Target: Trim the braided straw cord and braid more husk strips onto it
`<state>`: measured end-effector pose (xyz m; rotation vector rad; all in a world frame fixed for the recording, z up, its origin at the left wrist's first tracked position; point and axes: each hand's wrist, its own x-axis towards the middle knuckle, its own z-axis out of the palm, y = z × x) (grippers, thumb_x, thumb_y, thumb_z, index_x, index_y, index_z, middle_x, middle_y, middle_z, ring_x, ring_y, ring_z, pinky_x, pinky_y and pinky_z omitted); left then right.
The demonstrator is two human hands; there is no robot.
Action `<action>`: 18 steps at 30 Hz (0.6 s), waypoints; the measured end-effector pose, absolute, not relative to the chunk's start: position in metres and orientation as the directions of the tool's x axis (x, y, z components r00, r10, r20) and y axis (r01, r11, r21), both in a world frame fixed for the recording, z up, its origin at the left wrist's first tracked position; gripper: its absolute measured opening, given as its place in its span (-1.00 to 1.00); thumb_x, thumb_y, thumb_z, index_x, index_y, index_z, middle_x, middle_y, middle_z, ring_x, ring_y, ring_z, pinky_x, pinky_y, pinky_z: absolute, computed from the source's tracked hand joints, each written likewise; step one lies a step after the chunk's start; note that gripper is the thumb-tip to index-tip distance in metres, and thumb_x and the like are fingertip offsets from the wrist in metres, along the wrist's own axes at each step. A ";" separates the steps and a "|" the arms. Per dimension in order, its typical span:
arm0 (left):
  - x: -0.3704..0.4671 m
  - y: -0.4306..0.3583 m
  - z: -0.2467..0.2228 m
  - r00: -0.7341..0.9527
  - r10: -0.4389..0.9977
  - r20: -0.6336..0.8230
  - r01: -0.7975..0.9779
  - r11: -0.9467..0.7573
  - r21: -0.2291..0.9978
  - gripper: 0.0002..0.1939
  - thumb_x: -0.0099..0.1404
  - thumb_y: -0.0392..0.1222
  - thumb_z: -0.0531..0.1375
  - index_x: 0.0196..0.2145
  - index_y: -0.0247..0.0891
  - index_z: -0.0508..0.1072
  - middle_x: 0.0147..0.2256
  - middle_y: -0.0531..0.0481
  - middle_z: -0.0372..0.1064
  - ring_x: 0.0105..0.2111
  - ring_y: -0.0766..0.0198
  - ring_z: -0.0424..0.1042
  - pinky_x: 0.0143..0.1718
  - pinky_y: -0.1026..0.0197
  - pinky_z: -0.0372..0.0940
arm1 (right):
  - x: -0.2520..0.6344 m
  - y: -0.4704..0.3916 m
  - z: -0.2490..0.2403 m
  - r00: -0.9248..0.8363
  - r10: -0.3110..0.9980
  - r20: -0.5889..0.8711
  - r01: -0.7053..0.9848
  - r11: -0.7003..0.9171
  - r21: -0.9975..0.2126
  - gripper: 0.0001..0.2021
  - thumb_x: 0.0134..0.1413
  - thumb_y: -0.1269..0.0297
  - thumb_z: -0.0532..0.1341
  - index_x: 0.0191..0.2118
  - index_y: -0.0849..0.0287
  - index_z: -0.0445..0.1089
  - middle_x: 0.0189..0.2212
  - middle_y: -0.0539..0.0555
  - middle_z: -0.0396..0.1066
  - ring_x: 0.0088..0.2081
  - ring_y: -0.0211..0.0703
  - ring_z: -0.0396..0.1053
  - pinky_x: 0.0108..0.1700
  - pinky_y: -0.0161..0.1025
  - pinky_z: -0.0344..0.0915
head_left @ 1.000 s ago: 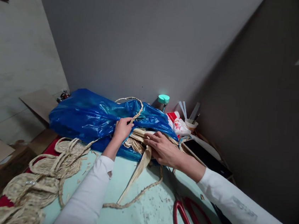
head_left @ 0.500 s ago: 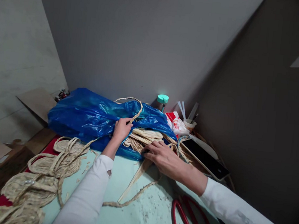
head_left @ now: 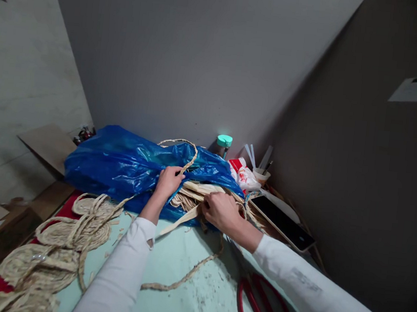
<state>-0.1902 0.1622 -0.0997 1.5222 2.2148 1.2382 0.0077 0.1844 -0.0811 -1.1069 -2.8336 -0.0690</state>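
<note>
My left hand (head_left: 168,180) is closed on a braided straw cord (head_left: 190,161) at the mouth of a blue plastic bag (head_left: 118,159). The cord loops up and back over the bag. Pale dry fibre strips (head_left: 194,194) spill from the bag's opening. My right hand (head_left: 221,211) is closed at the strips' right side, fingertips curled and partly hidden. A flat pale strip (head_left: 182,221) runs from its fingers down to the left over the table. Another braided cord (head_left: 188,276) lies on the table below.
Coiled braided straw pieces (head_left: 84,232) lie along the left of the pale green table (head_left: 162,310). Red-handled scissors (head_left: 245,304) rest at front right. A phone (head_left: 281,222), a cup with sticks (head_left: 261,175), a red-and-white packet (head_left: 244,173) and a teal-lidded jar (head_left: 224,141) stand behind.
My right hand has closed up and shifted slightly, and the strip below it has swung up and left. My left hand stays on the cord. The view has tilted slightly.
</note>
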 end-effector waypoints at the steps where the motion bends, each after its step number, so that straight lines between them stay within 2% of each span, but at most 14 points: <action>1: -0.190 0.161 -0.098 -0.449 0.845 0.289 0.694 0.127 0.708 -0.71 0.21 -0.32 0.18 -0.13 -0.26 0.60 -0.12 -0.10 0.57 -0.10 0.03 0.50 -0.05 0.15 0.31 | 0.003 0.187 -0.084 -0.700 0.704 0.117 0.710 0.704 0.015 -0.75 0.11 0.31 0.10 -0.37 0.28 0.52 -0.35 0.30 0.52 -0.33 0.03 0.48 -0.35 -0.23 0.19; 6: -0.186 0.154 -0.082 -0.338 0.900 0.275 0.748 0.080 0.659 -0.69 0.25 -0.21 0.18 -0.06 -0.24 0.55 -0.07 -0.07 0.54 -0.08 0.06 0.49 -0.06 0.18 0.30 | -0.005 0.202 -0.089 -0.590 0.795 0.139 0.804 0.595 0.010 -0.71 0.08 0.31 0.07 -0.36 0.29 0.53 -0.36 0.34 0.53 -0.32 0.11 0.49 -0.37 -0.22 0.17; 11: -0.181 0.144 -0.064 -0.290 0.925 0.245 0.815 0.105 0.570 -0.50 0.21 -0.15 0.25 0.11 -0.24 0.41 0.07 -0.17 0.43 0.05 0.01 0.40 0.02 0.15 0.25 | 0.004 0.200 -0.081 -0.578 0.810 0.102 0.808 0.585 -0.063 -0.75 0.06 0.25 0.09 -0.39 0.22 0.51 -0.41 0.24 0.53 -0.35 0.02 0.47 -0.44 -0.26 0.07; 15: -0.175 0.130 -0.041 -0.333 0.912 0.239 0.858 0.189 0.477 -0.65 0.20 -0.20 0.23 -0.05 -0.32 0.51 -0.07 -0.35 0.50 0.00 -0.18 0.42 -0.03 -0.02 0.25 | 0.023 0.191 -0.063 -0.619 0.779 0.103 0.766 0.627 -0.143 -0.78 0.09 0.26 0.07 -0.37 0.17 0.44 -0.43 0.09 0.50 -0.40 -0.14 0.39 -0.46 -0.30 0.00; 18: -0.157 0.117 -0.018 -0.298 0.912 0.280 0.887 0.156 0.436 -0.72 0.26 -0.13 0.16 -0.16 -0.29 0.56 -0.13 -0.34 0.52 -0.03 -0.17 0.44 -0.05 -0.01 0.24 | 0.044 0.182 -0.046 -0.621 0.773 0.132 0.751 0.635 -0.182 -0.80 0.12 0.30 0.04 -0.42 0.17 0.37 -0.50 0.02 0.43 -0.46 -0.23 0.31 -0.44 -0.31 -0.01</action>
